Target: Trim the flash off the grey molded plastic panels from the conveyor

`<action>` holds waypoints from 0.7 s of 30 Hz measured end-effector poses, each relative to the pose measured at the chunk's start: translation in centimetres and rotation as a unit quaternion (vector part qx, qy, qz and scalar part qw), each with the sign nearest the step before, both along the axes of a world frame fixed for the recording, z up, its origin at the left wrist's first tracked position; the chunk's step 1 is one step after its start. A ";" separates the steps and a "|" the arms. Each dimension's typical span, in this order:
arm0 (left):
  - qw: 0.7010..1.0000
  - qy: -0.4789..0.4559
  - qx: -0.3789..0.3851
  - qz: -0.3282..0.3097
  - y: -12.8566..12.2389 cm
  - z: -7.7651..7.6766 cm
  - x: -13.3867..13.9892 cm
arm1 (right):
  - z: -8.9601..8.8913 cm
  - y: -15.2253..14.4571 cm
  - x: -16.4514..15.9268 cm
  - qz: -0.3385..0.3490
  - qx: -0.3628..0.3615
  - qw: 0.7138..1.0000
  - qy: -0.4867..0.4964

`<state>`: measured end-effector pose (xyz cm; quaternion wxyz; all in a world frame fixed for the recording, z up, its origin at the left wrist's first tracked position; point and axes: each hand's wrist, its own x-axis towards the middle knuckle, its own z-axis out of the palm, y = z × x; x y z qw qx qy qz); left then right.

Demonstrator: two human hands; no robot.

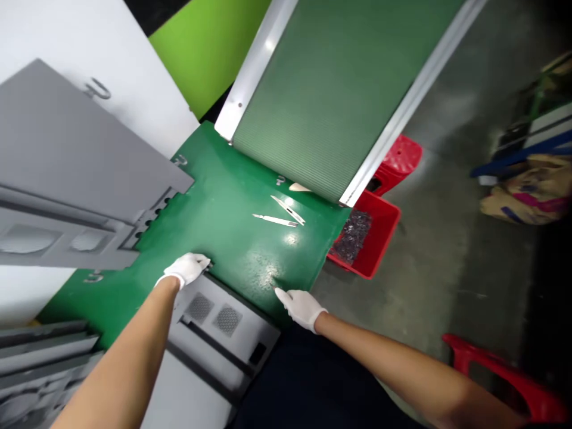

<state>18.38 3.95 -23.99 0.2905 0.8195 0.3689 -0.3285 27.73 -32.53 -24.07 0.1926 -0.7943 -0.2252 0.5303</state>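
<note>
My left hand (187, 268), in a white glove, is closed on the upper corner of a grey plastic panel (263, 325). That panel has two mesh patches and long dark slots, and lies at the table's near side. To its right, my white-gloved right hand (300, 306) is low over the green table (223, 220), fingers drawn together and pointing left. A tiny dark spot shows at its fingertips; whether it is held is unclear. Farther up the table lie a scalpel-like knife (274, 220) and pale tweezers (288, 210), their ends close together.
A green conveyor belt (339, 89) ends over the table's far side. Below it on the right sits a red bin (378, 244) with dark scraps. A large grey panel (84, 155) stands at left; several more are stacked lower left. A red stool (496, 369) is at lower right.
</note>
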 end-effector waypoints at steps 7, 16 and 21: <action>0.990 -0.046 -0.098 0.090 0.2 0.9 -0.3 | 0.1 12.9 -0.6 0.175 0.034 0.984 -0.011; 0.982 -0.068 -0.146 0.097 0.8 0.4 -1.4 | -0.3 19.5 -3.2 0.176 0.005 0.984 -0.040; 0.983 -0.084 -0.143 0.075 1.1 -0.5 -2.2 | -0.3 19.2 -3.8 0.161 0.000 0.986 -0.039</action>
